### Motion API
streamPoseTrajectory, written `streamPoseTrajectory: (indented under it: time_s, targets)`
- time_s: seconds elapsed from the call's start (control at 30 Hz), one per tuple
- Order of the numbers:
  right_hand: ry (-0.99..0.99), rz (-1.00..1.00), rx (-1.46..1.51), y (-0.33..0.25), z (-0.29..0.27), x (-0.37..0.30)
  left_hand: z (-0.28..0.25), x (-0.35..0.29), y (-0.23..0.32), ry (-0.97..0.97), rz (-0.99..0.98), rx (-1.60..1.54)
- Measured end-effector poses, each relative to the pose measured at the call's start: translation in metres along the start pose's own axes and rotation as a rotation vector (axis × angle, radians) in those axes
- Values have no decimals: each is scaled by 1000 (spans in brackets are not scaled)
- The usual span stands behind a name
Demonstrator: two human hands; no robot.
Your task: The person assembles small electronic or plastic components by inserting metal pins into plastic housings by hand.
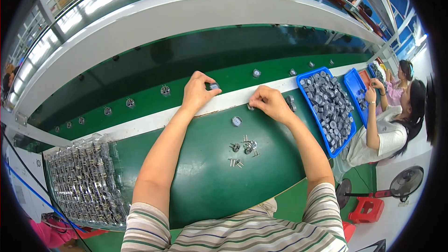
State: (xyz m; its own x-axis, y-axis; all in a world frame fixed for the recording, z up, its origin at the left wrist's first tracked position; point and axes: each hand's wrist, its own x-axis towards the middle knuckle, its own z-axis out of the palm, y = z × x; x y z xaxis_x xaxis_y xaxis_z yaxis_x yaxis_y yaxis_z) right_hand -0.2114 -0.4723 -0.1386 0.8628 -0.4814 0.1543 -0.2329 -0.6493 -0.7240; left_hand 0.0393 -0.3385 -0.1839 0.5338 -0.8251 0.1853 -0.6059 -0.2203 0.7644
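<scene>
My left hand (pixel 198 92) reaches over the white rail and pinches a small round grey part (pixel 214 86) between thumb and fingers, above the edge of the green belt. To its right, my right hand (pixel 271 103) has its fingertips closed on a small metallic piece (pixel 251 107), mostly hidden by the fingers. Just beside the right hand stand dark grey round housings (pixel 290 103). A single round part with a pale face (pixel 236 121) lies on the green table below my hands. Nearer to me is a small cluster of metal pin pieces (pixel 250 147).
A blue tray (pixel 330 151) heaped with grey round housings stands at the right. Clear plastic packs of pinned parts (pixel 84 182) cover the table's left end. Round parts (pixel 165 90) sit spaced along the green belt (pixel 196 51) behind the white rail. Co-workers sit farther right.
</scene>
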Motion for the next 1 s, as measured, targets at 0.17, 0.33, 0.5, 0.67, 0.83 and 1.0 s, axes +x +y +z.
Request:
streamPoseTrajectory:
  time_s: [0.17,0.33,0.5,0.67,0.83,1.0]
  targets:
    - [76,68,332,10,54,77,5,0,-6,-27,-29,32]
    - [72,-32,148,-2,85,98,6,-2,-9,7,6,23]
    - [116,-105,94,-7,87,95,2,-2,-11,-39,17,34]
    - [133,-163,-24,-4,96,93,1,-1,-17,-54,9,25]
    - [125,-173,-173,-7,95,93,1,2,-25,-33,36,-44]
    - [153,-19,228,-18,66,73,-7,2,-23,69,9,-26]
